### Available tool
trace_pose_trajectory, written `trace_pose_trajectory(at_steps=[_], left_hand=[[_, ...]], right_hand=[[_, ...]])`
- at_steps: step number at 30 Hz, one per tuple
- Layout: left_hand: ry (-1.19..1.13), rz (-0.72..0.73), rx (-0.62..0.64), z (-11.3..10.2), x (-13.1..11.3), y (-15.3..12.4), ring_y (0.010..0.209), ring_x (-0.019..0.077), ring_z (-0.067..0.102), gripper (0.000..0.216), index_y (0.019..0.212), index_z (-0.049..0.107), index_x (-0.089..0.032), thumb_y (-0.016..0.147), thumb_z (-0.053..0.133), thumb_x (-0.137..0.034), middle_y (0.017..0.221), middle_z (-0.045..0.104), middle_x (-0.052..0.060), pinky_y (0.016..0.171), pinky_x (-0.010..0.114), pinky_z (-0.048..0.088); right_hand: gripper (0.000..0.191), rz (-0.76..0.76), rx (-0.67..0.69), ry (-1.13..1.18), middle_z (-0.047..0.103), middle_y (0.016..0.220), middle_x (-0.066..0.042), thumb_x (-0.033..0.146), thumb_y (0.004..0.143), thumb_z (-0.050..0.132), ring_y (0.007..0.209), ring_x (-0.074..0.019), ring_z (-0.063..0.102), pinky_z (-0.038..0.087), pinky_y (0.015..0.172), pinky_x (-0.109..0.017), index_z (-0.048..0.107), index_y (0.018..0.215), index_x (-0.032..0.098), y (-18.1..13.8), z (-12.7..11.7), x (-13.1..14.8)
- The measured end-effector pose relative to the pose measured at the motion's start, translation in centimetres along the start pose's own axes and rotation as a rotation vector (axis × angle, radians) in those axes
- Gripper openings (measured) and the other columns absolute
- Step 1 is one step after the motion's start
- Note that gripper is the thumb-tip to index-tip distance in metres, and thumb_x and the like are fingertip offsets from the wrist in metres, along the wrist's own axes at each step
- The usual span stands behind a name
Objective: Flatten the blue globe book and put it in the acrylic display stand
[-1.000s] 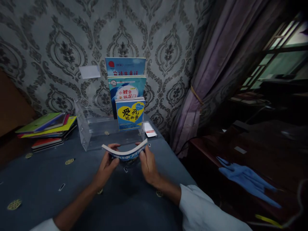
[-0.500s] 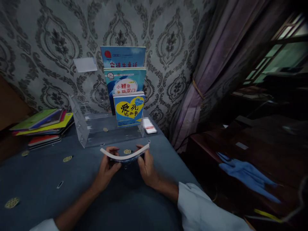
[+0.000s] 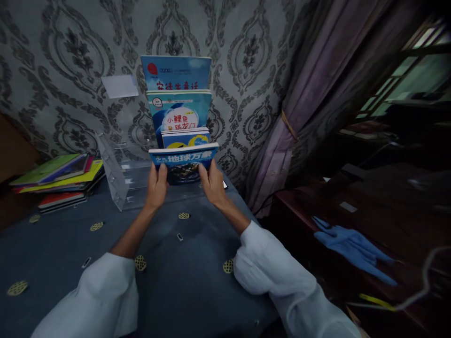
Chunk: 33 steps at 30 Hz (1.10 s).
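Hands grip a thin blue book (image 3: 183,164) by its two lower corners: the left hand (image 3: 156,187) closes on the left edge with the thumb across the cover, and the right hand (image 3: 211,183) does the same on the right edge, both wrapped firmly around it. The book stands upright, cover facing the camera, just in front of the clear acrylic rack (image 3: 121,176) on the blue tablecloth (image 3: 183,281). Three other books already stand stepped in the rack behind it: a blue one with a yellow heart (image 3: 186,138), a teal one with a white oval (image 3: 179,112), and the tallest blue one (image 3: 176,72) against the patterned wall. A stack of flat books (image 3: 56,180) lies well apart to the left. Judging by this, the step in hand is seating the held book in the rack's front slot. The next move seems to call for lowering the bottom edge squarely into that slot, keeping the book level so it does not catch on the clear front wall, then easing both grips off. Whether its bottom edge already rests in the slot cannot be told.
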<state>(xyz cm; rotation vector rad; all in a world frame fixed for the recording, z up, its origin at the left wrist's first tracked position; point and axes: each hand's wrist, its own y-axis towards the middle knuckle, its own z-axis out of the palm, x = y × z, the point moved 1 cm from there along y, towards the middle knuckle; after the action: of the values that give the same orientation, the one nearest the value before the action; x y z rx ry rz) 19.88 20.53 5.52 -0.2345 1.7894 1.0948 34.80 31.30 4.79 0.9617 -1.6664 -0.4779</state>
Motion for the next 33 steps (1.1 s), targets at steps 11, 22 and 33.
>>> trace_pose_trajectory(at_steps=[11,22,33], left_hand=[[-0.002,-0.050,-0.011,3.0,3.2,1.4,0.057,0.0109,0.053,0.078,0.121,0.055,-0.020,0.088,0.029,-0.086,0.090,0.057,0.004,0.046,0.022,0.045],[0.970,0.027,0.201,0.1,1.5,2.7,0.091,0.0329,0.072,0.042,0.119,0.060,-0.013,0.105,0.035,-0.044,0.097,0.075,0.017,0.078,0.037,0.051],[0.789,0.033,0.209,-0.3,1.1,3.1,0.074,0.0233,0.073,0.025,0.115,0.057,-0.016,0.101,0.048,-0.035,0.083,0.074,0.007,0.076,0.032,0.053]], right_hand=[[0.044,0.082,0.099,0.029,0.071,0.093,-0.007,0.060,0.101,0.039,0.086,-0.0260,0.068,0.053,0.076,-0.037,0.059,0.111,0.022,1.7,0.3,-4.5],[0.025,-0.009,0.005,-0.130,0.066,0.090,-0.008,0.040,0.097,0.050,0.085,-0.0237,0.063,0.053,0.077,-0.036,0.063,0.089,0.020,2.1,-0.4,-6.3],[0.017,0.093,0.095,-0.014,0.071,0.086,-0.005,0.034,0.087,0.059,0.075,-0.0213,0.066,0.054,0.070,-0.034,0.067,0.088,0.019,2.4,-0.1,-6.9]])
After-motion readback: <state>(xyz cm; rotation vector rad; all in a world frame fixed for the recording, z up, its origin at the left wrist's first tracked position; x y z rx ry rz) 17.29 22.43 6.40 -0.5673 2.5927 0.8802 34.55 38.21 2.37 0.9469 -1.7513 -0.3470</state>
